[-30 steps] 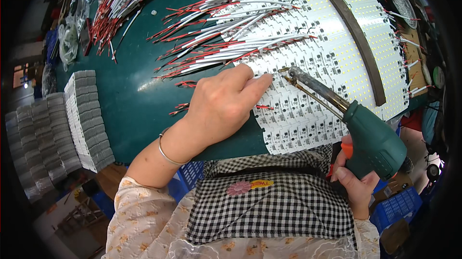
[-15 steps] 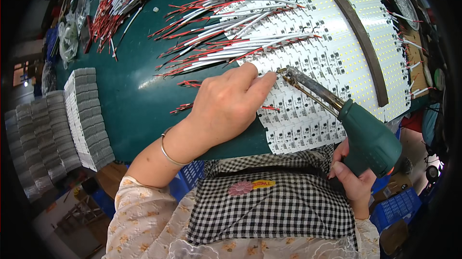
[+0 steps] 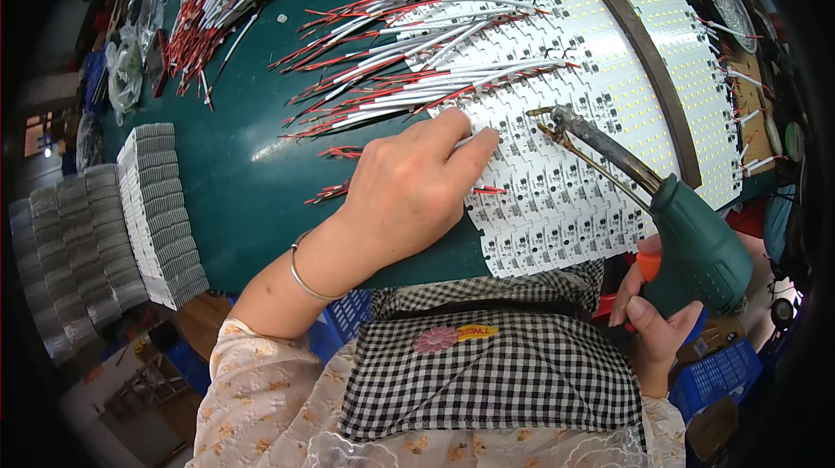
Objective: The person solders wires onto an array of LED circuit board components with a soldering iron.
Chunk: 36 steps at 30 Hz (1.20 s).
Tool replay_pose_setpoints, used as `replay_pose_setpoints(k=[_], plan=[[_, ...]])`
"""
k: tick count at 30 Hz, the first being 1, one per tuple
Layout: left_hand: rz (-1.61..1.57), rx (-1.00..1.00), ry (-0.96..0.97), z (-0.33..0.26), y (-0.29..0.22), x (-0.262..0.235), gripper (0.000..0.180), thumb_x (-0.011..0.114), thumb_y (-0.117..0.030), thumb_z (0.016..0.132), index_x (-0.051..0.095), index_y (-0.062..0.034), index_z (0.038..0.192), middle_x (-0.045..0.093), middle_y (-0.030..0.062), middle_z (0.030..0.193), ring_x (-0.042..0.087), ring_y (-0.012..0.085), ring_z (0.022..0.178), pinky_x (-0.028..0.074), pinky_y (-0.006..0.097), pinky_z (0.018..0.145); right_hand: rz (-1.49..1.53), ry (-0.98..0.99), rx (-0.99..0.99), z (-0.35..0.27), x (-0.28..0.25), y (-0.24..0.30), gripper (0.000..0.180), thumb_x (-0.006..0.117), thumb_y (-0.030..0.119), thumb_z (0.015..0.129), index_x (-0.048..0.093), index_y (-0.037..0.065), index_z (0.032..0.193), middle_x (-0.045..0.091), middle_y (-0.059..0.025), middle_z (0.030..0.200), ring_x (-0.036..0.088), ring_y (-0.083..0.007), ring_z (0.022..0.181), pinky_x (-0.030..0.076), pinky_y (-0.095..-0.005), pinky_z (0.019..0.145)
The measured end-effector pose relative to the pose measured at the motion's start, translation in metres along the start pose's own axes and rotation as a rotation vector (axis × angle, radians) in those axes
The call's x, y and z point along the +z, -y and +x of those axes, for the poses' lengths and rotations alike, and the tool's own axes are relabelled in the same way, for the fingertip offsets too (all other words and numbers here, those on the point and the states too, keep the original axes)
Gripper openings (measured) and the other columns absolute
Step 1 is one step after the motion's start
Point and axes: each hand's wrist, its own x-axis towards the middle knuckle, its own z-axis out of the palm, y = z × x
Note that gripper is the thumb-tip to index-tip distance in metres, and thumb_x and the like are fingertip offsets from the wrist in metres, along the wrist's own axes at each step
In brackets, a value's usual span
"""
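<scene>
My left hand (image 3: 410,188) rests on the near edge of a white panel of LED circuit strips (image 3: 565,198), pinching a red and white wire lead (image 3: 487,190) against it. My right hand (image 3: 654,324) grips a green soldering gun (image 3: 696,246) with an orange trigger. Its dark metal tip (image 3: 552,120) hovers just above the strips, to the right of my left fingertips. Many strips farther back carry soldered red and white wires (image 3: 417,76).
A dark green table top (image 3: 235,172) bears the work. Stacks of grey strips (image 3: 152,207) stand at the left edge. A loose bundle of red and white wires (image 3: 213,7) lies at the back left. A dark curved bar (image 3: 644,59) lies across the panel. Blue crates (image 3: 718,377) sit below.
The soldering gun's tip has lifted slightly away from the strips and shifted right. My left hand stays pressed in the same spot.
</scene>
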Motion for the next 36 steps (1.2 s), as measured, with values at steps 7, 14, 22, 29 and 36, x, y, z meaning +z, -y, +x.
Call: replay_pose_setpoints(k=[7, 14, 22, 29, 36], plan=[[-0.155, 0.010, -0.023, 0.002, 0.012, 0.002, 0.048, 0.058, 0.013, 0.057, 0.068, -0.0056, 0.100, 0.060, 0.0068, 0.078, 0.062, 0.0234, 0.065, 0.050, 0.033, 0.053, -0.002, -0.062, -0.001, -0.010, -0.001, 0.003, 0.061, 0.076, 0.016, 0.076, 0.043, -0.011, 0.120, 0.053, -0.0098, 0.069, 0.052, -0.0146, 0.048, 0.046, -0.0255, 0.042], [-0.388, -0.007, 0.065, 0.003, 0.023, 0.004, 0.049, 0.056, 0.016, 0.056, 0.069, -0.0054, 0.099, 0.062, 0.0082, 0.081, 0.063, 0.0250, 0.072, 0.051, 0.032, 0.059, 0.011, 0.046, 0.092, -0.020, -0.013, 0.000, 0.057, 0.075, 0.008, 0.075, 0.048, -0.008, 0.123, 0.056, -0.0120, 0.096, 0.054, -0.0156, 0.060, 0.048, -0.0266, 0.049], [-0.298, 0.048, 0.044, 0.002, 0.021, 0.003, 0.047, 0.058, 0.014, 0.057, 0.069, -0.0055, 0.099, 0.062, 0.0078, 0.082, 0.063, 0.0245, 0.071, 0.052, 0.033, 0.058, -0.027, 0.048, 0.139, -0.022, -0.009, -0.004, 0.052, 0.073, 0.008, 0.076, 0.047, -0.006, 0.118, 0.054, -0.0115, 0.093, 0.055, -0.0161, 0.058, 0.049, -0.0273, 0.048], [-0.250, 0.092, 0.020, 0.003, 0.020, 0.002, 0.043, 0.060, 0.011, 0.059, 0.069, -0.0054, 0.098, 0.062, 0.0079, 0.082, 0.063, 0.0242, 0.070, 0.051, 0.033, 0.056, -0.084, 0.164, 0.121, -0.019, -0.012, -0.009, 0.050, 0.069, 0.004, 0.078, 0.046, -0.004, 0.121, 0.056, -0.0113, 0.083, 0.055, -0.0153, 0.062, 0.049, -0.0269, 0.053], [-0.237, 0.112, 0.020, 0.001, 0.020, 0.003, 0.041, 0.060, 0.010, 0.061, 0.068, -0.0051, 0.098, 0.062, 0.0077, 0.081, 0.063, 0.0240, 0.070, 0.051, 0.033, 0.055, -0.334, 0.204, -0.060, -0.026, -0.015, -0.020, 0.045, 0.065, 0.002, 0.079, 0.047, -0.004, 0.120, 0.057, -0.0096, 0.077, 0.054, -0.0137, 0.062, 0.048, -0.0249, 0.055]])
